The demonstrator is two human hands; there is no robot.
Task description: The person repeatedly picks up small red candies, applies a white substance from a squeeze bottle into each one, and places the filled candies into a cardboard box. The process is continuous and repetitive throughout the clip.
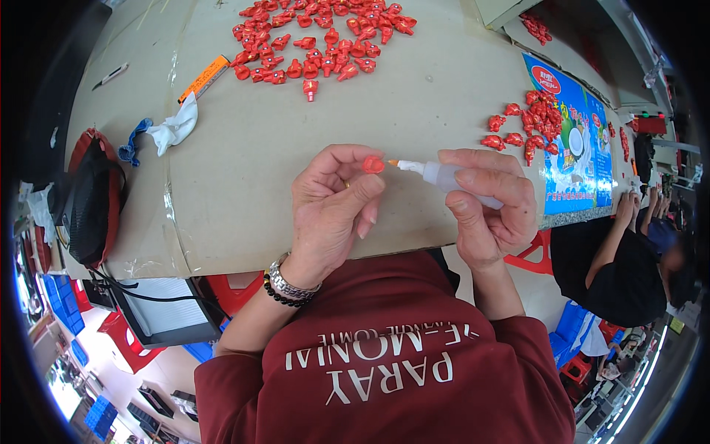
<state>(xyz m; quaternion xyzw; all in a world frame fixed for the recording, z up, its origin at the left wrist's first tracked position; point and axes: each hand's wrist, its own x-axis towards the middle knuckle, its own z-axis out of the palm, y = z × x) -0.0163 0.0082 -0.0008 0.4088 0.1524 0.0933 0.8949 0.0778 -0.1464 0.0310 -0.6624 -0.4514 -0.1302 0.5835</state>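
Note:
My left hand (333, 196) pinches a small red plastic piece (373, 164) between thumb and fingers. In my right hand (492, 200) is a translucent squeeze bottle (447, 177) with a white neck and an orange tip. The bottle lies nearly level, and its tip points left at the red piece, very close to it; whether they touch I cannot tell. Many similar red pieces (325, 55) lie spread at the far middle of the table, one (310, 89) standing a little nearer than the others. A second heap of red pieces (542, 115) sits at the right.
The table (244, 148) is covered in beige board with tape strips. Left lie an orange box (204, 78), a white cloth (176, 126), a knife-like pen (111, 76) and a black-red bag (96, 196). A blue printed sheet (592, 163) is at right, near another person in black (614, 270).

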